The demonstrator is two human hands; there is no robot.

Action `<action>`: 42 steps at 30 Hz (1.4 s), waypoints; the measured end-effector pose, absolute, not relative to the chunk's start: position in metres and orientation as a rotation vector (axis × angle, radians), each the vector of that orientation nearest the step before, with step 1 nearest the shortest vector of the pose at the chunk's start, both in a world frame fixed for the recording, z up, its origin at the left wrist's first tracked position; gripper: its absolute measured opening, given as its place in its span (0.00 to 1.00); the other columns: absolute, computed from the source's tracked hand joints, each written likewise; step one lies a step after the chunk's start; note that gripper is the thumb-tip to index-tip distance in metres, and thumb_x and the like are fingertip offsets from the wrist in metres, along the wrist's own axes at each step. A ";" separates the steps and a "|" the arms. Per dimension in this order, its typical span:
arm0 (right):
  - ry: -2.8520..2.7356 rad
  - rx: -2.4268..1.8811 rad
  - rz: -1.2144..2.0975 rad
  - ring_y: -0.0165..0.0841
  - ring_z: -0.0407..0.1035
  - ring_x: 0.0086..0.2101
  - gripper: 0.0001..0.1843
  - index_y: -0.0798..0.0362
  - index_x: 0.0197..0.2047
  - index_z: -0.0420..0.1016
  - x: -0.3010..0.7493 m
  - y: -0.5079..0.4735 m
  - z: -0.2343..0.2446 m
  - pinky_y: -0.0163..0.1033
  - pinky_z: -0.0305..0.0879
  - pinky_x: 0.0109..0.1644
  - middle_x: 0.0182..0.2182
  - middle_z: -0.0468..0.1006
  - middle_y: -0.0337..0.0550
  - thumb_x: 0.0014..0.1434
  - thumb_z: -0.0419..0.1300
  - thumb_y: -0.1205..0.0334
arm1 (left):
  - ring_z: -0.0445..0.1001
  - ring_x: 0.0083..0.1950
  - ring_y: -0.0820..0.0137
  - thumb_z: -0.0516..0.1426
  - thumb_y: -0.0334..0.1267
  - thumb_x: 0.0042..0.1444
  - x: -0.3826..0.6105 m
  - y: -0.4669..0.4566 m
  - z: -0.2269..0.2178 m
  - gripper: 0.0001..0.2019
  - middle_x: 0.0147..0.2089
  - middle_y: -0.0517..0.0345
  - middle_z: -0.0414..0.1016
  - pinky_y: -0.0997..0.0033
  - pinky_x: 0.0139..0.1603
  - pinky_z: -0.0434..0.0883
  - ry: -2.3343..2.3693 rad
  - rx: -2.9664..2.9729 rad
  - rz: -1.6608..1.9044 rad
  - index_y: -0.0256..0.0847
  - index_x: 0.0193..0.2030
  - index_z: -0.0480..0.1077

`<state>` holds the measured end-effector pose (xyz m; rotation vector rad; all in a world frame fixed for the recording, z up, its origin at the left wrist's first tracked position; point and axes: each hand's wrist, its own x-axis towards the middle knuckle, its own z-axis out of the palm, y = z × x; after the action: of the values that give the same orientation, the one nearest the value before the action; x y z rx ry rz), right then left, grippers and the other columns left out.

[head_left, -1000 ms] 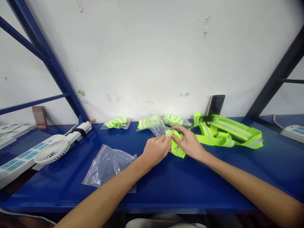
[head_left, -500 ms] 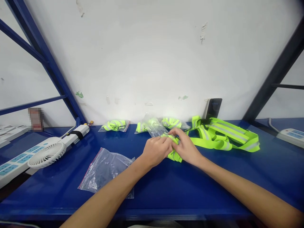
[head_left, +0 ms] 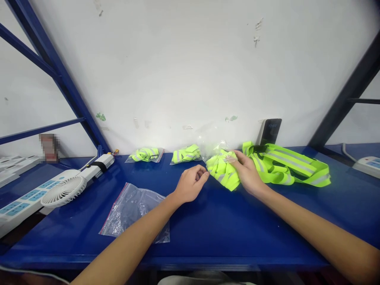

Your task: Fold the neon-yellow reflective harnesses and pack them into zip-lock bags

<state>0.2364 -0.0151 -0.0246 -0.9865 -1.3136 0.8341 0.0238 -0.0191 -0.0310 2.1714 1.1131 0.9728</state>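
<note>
My right hand (head_left: 248, 171) grips the right side of a crumpled neon-yellow reflective strap bundle (head_left: 224, 171) with grey stripes. A clear plastic bag (head_left: 212, 143) stands up behind and over the top of the bundle; whether the bundle is inside it I cannot tell. Just left of the bundle, my left hand (head_left: 191, 184) is closed, fingers curled in and thumb towards the bundle, with nothing visible in them. Below that arm lies a flat clear zip bag (head_left: 130, 208) with a red edge. Loose reflective straps (head_left: 292, 164) spread out right of my right hand.
Two bagged strap bundles, one farther left (head_left: 144, 154) and one nearer (head_left: 186, 154), lie along the wall. A phone (head_left: 270, 132) leans behind the loose straps. On the left are a white fan (head_left: 63, 192) and a power strip (head_left: 29, 196). Blue posts (head_left: 63, 85) flank the blue table (head_left: 190, 229).
My left hand has come off the strap bundle and moved left. The bundle now shows more fully, held by my right hand, and the clear bag has shifted right, above it.
</note>
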 end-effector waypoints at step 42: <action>-1.290 -0.878 1.161 0.41 0.75 0.48 0.41 0.49 0.60 0.66 0.205 -0.033 -0.033 0.45 0.71 0.54 0.49 0.80 0.44 0.44 0.75 0.56 | 0.76 0.53 0.61 0.65 0.45 0.54 0.051 -0.032 -0.042 0.28 0.55 0.50 0.76 0.62 0.54 0.72 0.994 1.751 1.334 0.43 0.58 0.61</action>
<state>0.2054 -0.0330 -0.0334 -0.8780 -1.2897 1.1613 0.0512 -0.0325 -0.0416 1.7511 0.9940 1.3340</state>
